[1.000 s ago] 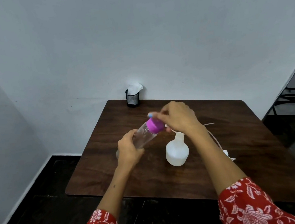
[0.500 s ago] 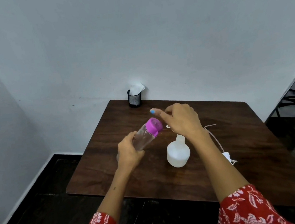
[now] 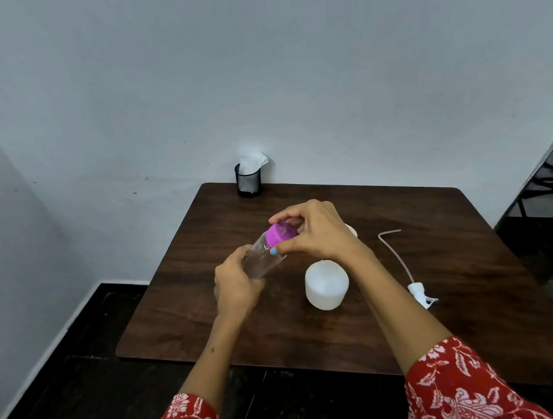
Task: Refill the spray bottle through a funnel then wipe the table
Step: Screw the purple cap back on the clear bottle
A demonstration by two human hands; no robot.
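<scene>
Dark woodgrain table (image 3: 452,310), left hand (image 3: 235,284) gripping clear bottle (image 3: 260,257), right hand (image 3: 315,232) seemingly pinching purple cap (image 3: 281,233)

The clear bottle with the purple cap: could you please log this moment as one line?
left hand: holds clear bottle tilted | right hand: grips purple cap | white spray bottle: on table, sprayer off

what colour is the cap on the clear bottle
Bright purple-pink cap, seen in the head view.
</scene>
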